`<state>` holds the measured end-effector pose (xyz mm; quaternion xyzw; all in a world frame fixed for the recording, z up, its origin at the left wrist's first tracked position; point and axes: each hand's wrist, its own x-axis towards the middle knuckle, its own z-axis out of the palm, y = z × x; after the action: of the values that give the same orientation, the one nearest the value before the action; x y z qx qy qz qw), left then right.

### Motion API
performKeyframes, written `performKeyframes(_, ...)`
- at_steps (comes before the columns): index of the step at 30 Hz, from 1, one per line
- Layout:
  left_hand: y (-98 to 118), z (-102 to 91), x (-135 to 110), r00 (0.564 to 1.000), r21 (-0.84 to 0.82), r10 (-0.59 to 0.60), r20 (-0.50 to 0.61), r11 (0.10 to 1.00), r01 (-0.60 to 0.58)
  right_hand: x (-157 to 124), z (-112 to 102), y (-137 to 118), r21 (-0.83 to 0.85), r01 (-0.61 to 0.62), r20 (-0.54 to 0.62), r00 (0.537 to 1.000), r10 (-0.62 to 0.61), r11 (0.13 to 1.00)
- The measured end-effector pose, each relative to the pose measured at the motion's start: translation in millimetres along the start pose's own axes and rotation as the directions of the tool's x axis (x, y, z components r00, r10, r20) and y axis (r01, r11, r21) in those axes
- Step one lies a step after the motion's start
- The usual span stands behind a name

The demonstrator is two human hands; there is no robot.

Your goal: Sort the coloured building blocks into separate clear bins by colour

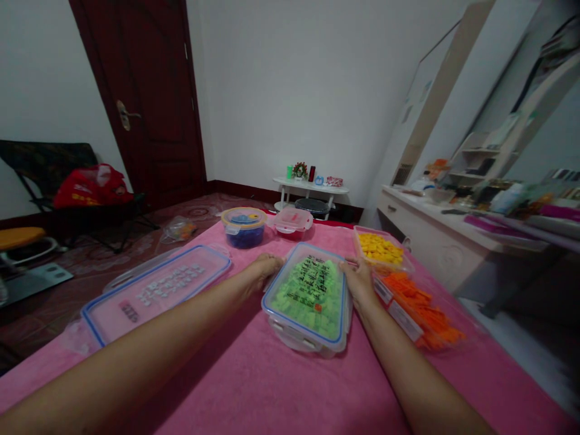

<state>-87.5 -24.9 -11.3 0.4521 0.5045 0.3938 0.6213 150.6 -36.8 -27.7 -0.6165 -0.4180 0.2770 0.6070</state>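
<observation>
A clear plastic food container [312, 296] filled with green pieces sits in front of me on the pink cloth. Its lid has a blue seal and black printed writing. My left hand [266, 267] grips its left side near the far corner. On the opposite side, my right hand [357, 277] holds the far right edge, fingers bent over the rim. Just right of that hand lie a clear box of orange pieces [423, 305] and, farther back, a box of yellow pieces [381, 249]. A large blue-edged lid [158, 290] with white writing lies left of my left forearm.
Toward the far edge of the pink-covered table [254, 386] stand a round blue-filled container [244, 235] and a smaller container with a pinkish lid [292, 220]. Beyond are a low white table [312, 185] with ornaments, a dresser [435, 241] at right and a chair [54, 157] at left.
</observation>
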Motion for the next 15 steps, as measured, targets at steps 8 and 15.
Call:
performKeyframes(8, 31, 10.5, 27, 0.737, 0.459, 0.616, 0.278, 0.588, -0.665, 4, 2, 4, 0.005, 0.0, 0.022, 1.0, 0.0, 1.0)
performKeyframes(15, 18, 23.7, 45, 0.811, 0.549, 0.44, 0.387, 0.597, -0.585, 7, 2, 12, -0.031, 0.023, 0.043, 0.999, -0.021, 0.999)
